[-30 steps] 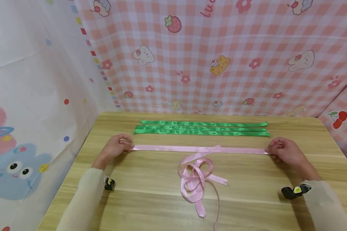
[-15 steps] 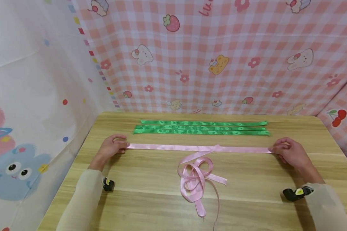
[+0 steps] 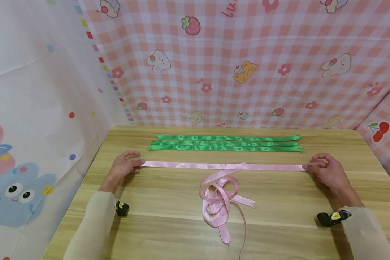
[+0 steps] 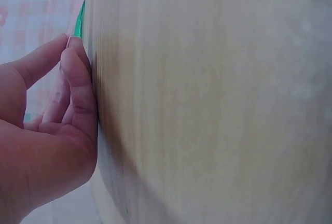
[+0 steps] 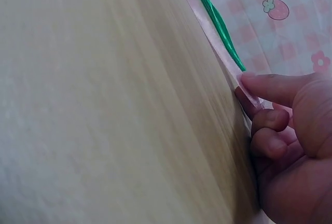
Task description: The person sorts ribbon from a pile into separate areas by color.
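A pink satin ribbon [image 3: 185,165] stretches straight across the table between both hands. My left hand [image 3: 125,167] pinches its left end between thumb and fingertips, as the left wrist view also shows. At the other end, my right hand [image 3: 328,171] pinches the ribbon, which in the right wrist view runs in between thumb and finger. Just in front of the taut strip lies a loose tangle of pink ribbon [image 3: 219,206], one strand of it reaching up to the strip's middle. Behind it, several green ribbons [image 3: 227,148] lie side by side, roughly parallel to the pink one.
The wooden table [image 3: 162,224] meets a pink checked cloth [image 3: 214,47] at its back edge. A white patterned cloth [image 3: 45,101] hangs on the left. Small black cameras [image 3: 331,217] sit at the wrists.
Both hands have moved slightly outward, the left to the left and the right to the right, and the pink ribbon has a longer span between them. The green ribbons stay put.
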`<control>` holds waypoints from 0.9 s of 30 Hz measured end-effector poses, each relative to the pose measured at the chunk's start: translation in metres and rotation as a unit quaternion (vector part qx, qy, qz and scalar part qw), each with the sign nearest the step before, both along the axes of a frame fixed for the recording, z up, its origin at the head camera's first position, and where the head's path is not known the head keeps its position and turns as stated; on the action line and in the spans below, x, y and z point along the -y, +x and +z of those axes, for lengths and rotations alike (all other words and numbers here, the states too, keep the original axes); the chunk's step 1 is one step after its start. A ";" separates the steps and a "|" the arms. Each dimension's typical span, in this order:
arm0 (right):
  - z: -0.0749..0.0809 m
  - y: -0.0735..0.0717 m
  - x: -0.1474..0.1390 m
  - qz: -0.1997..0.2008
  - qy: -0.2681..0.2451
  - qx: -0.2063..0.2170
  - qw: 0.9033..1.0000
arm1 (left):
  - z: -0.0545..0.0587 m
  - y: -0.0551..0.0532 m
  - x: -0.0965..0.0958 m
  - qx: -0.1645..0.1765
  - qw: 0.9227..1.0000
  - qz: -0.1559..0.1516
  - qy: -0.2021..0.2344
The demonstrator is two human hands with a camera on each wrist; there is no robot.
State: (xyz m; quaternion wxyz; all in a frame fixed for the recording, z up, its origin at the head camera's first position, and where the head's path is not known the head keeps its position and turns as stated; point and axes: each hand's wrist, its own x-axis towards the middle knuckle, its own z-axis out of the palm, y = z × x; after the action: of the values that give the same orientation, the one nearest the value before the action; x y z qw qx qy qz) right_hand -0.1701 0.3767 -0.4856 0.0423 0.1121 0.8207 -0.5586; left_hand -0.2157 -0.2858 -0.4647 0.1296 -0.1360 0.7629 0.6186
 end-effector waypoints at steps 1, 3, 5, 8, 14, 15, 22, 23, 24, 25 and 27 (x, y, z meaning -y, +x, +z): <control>0.000 0.000 0.000 0.000 0.002 -0.001 1.000 | 0.000 0.000 0.000 0.000 1.000 0.000 0.001; 0.000 0.000 0.000 -0.001 0.007 -0.002 1.000 | 0.001 0.001 0.000 -0.001 1.000 0.003 0.001; 0.000 0.000 0.002 0.000 0.013 -0.011 1.000 | 0.001 0.002 0.000 -0.010 1.000 0.009 -0.005; 0.003 0.002 0.009 0.009 0.076 -0.045 0.996 | 0.003 0.005 0.000 -0.043 0.997 0.006 -0.069; 0.025 0.011 0.048 0.025 0.188 -0.120 0.974 | 0.015 0.013 -0.020 -0.133 0.967 -0.016 -0.218; 0.029 0.012 0.058 0.035 0.189 -0.138 0.972 | 0.017 0.015 -0.026 -0.148 0.964 -0.028 -0.220; 0.049 0.023 0.135 0.177 0.165 -0.233 0.942 | 0.031 0.033 -0.085 -0.230 0.942 -0.185 -0.159; 0.049 0.025 0.146 0.201 0.156 -0.236 0.938 | 0.031 0.037 -0.094 -0.232 0.939 -0.209 -0.148; 0.050 0.027 0.157 0.225 0.148 -0.237 0.934 | 0.032 0.041 -0.103 -0.229 0.936 -0.231 -0.136; 0.050 0.029 0.167 0.249 0.140 -0.239 0.928 | 0.032 0.045 -0.112 -0.227 0.932 -0.254 -0.126; 0.050 0.033 0.187 0.293 0.125 -0.241 0.917 | 0.031 0.052 -0.128 -0.222 0.922 -0.297 -0.114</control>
State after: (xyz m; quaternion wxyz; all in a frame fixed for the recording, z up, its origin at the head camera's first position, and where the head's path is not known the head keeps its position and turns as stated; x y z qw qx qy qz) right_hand -0.1374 0.1897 -0.4361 -0.0091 -0.2670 0.8655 -0.4237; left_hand -0.1641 -0.1580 -0.4339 0.1184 0.2241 0.8426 0.4751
